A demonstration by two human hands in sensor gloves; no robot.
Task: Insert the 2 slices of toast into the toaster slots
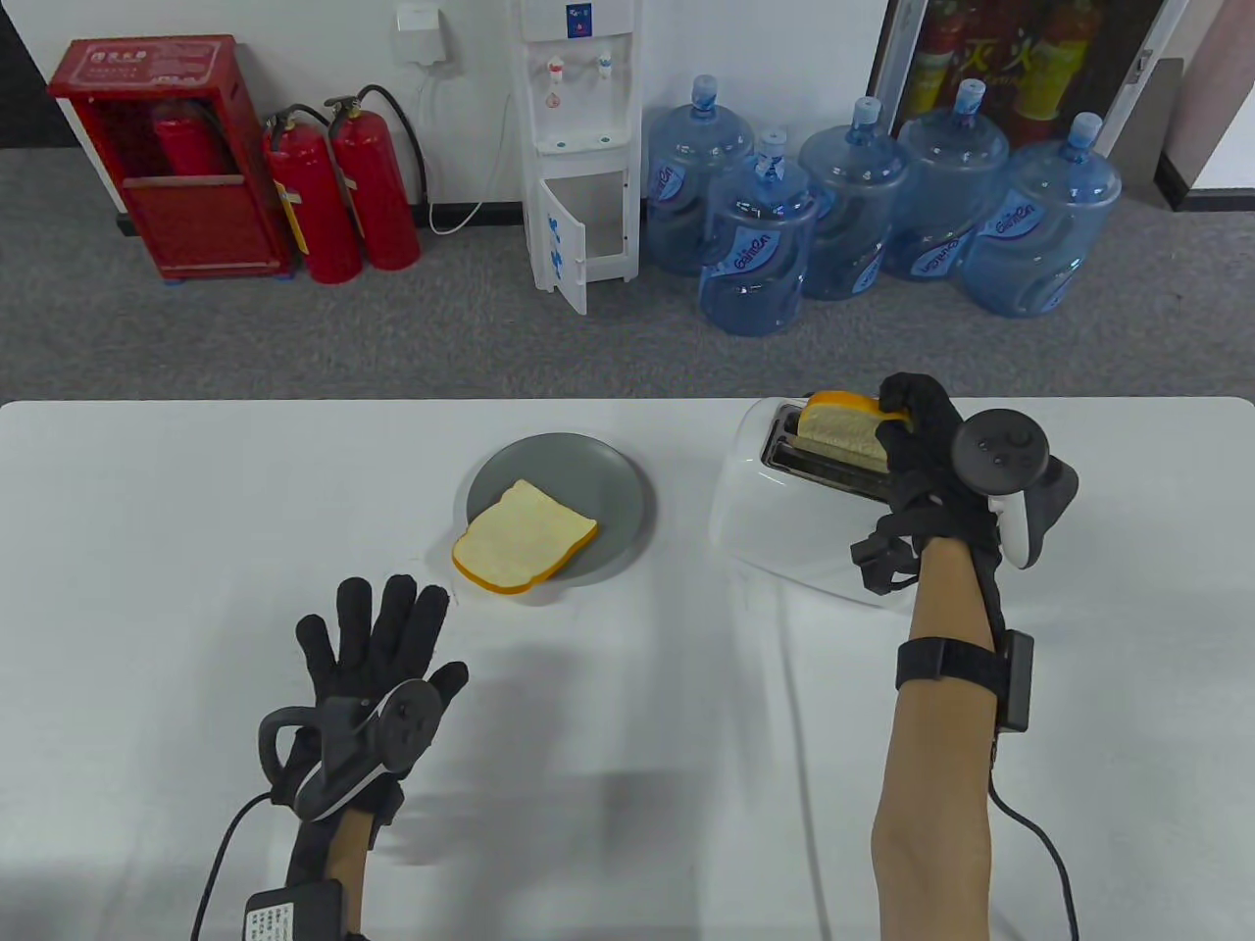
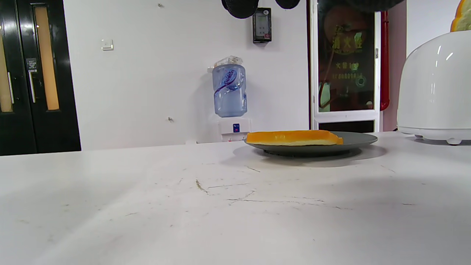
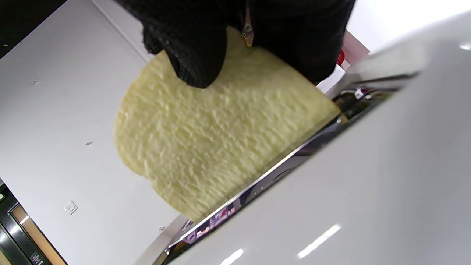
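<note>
A gloved left hand (image 1: pixel 377 642) lies nearest the camera at the table's front edge, fingers spread wide and straight, holding nothing. Beyond it, a grey plate (image 1: pixel 613 475) carries the second slice of toast (image 1: pixel 525 539), lying flat with its rounded top toward the far side and its lower crust overhanging the plate's near-left rim; its long axis runs roughly from near-left to far-right. To the right, the right hand (image 1: pixel 917 431) pinches the first slice of toast (image 1: pixel 841 431) by its top crust, fingers curled over the orange edge. That slice stands on edge, its long axis running along a slot of the white toaster (image 1: pixel 784 510), lower edge partly in the opening, most of it above the top. The right wrist view shows the crumb face against the slot's metal lip, thumb (image 3: pixel 198 59) pressed on it. Judging from this, the slice could catch on the lip and buckle if pushed at a slant, or the light toaster could shift under a sideways press. Water bottles (image 1: pixel 755 250) stand on the floor behind.
</note>
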